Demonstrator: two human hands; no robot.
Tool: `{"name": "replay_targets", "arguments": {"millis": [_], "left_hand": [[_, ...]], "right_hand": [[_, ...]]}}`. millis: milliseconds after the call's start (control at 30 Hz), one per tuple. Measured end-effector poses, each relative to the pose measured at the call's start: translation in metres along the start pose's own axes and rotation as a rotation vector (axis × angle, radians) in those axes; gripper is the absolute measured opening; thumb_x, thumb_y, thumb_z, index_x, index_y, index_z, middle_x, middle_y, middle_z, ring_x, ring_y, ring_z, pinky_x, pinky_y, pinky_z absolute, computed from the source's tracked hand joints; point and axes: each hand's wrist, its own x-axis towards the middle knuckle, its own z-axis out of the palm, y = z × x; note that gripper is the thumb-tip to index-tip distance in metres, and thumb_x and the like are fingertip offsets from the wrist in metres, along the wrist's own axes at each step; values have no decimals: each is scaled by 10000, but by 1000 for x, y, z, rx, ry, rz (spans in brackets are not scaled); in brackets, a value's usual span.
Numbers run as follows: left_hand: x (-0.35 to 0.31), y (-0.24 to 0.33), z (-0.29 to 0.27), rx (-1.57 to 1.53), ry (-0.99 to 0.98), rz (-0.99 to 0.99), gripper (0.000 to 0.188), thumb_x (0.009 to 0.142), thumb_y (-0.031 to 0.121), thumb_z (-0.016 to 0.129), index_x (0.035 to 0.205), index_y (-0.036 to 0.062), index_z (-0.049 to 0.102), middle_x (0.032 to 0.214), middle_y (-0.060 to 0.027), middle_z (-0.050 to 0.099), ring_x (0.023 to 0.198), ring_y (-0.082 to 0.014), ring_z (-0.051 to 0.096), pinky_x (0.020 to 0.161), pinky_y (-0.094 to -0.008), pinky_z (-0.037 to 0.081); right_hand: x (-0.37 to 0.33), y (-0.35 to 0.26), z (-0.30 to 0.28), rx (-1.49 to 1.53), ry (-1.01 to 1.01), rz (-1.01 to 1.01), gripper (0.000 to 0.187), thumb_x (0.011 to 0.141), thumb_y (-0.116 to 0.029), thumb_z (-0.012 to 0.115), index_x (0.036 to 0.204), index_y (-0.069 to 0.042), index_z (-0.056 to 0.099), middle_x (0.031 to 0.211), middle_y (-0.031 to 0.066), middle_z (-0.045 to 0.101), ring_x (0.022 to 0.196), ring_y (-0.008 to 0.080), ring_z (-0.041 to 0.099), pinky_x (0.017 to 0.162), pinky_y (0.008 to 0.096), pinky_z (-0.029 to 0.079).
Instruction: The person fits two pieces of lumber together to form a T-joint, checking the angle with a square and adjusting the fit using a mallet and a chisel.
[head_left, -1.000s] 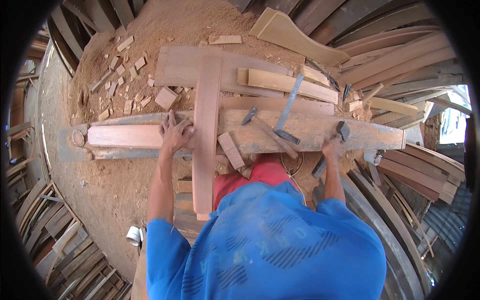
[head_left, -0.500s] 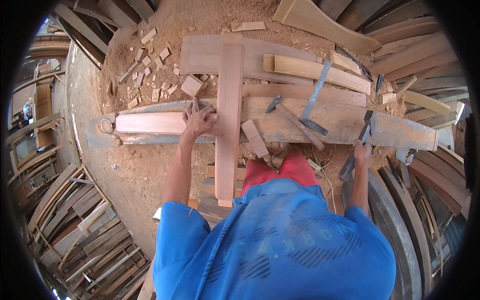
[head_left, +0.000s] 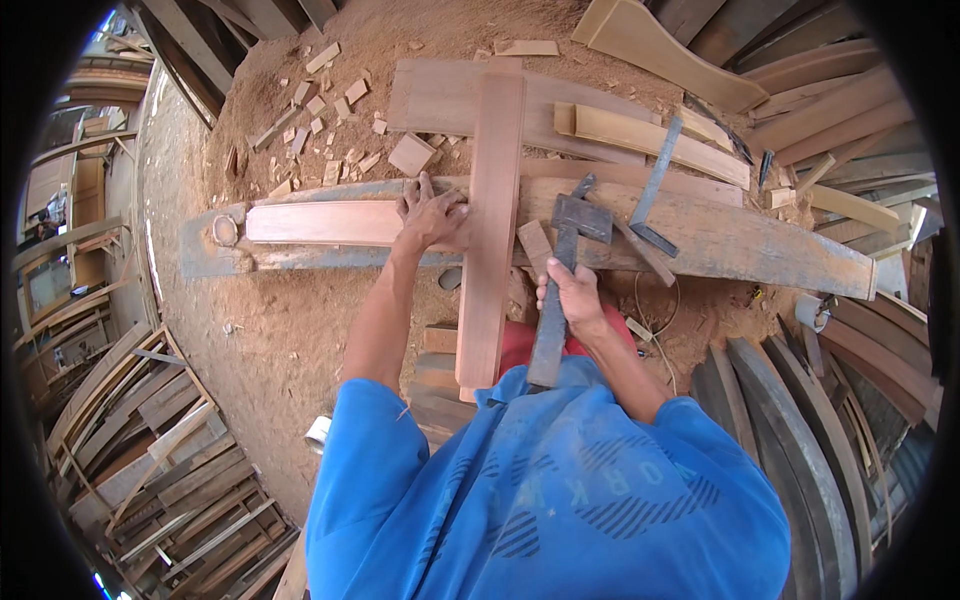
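Observation:
A pale pinkish panel lies along the weathered timber beam, its right end meeting a long plank laid across the beam. My left hand rests with fingers spread over that end of the panel, beside the plank. In front of me, my right hand is wrapped around the handle of a dark mallet, whose head points away from me over the beam. Behind the mallet head lies a hammer, partly hidden. A small wooden block lies between plank and mallet.
A metal try square lies on the beam at the right. Beyond the beam are flat boards, a yellowish curved piece and scattered offcuts on sawdust. Timber stacks stand on both sides. A tape roll lies near my left elbow.
My right hand has swung the mallet from the far right in to the middle, near the plank. My left hand keeps its place on the panel. The view has shifted slightly.

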Motion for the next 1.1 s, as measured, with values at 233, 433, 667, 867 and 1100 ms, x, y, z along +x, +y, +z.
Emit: {"name": "replay_targets", "arguments": {"millis": [233,433,667,867,1100], "left_hand": [[-1,7,-3,-23,18,-25,507,890,577,663,1356,376,670,1706,-251,112,1542,-521,97,1196,-712,65],[0,1,5,-23,91,-18,502,865,612,684,1308,376,703,1696,-234,178,1521,-505,147,1160,-712,114],[-6,10,-5,-60,46,-39,476,875,522,679,1327,375,685,1695,-270,133,1533,-525,126,1202,-696,89],[-5,10,2,-53,78,-55,479,876,573,683,1316,383,696,1709,-221,146,1520,-521,154,1196,-683,103],[-11,11,-1,-92,121,-31,460,869,514,687,1302,359,704,1694,-252,174,1497,-528,210,1188,-675,123]], "right_hand": [[12,13,45,-9,35,18,186,1021,-238,633,992,-66,567,784,50,631,604,152,635,510,331,553],[17,0,51,-87,-60,110,187,1016,-233,639,965,-66,572,754,44,625,585,154,634,501,329,554],[8,5,52,-59,124,13,203,1005,-239,659,946,-64,573,743,45,619,578,171,634,495,345,559],[10,2,57,-136,-34,190,180,1025,-204,601,1015,-27,568,767,55,612,593,169,629,502,344,533],[-18,3,46,-28,29,120,175,1022,-245,635,996,-89,560,798,48,626,616,157,627,524,343,560]]}}
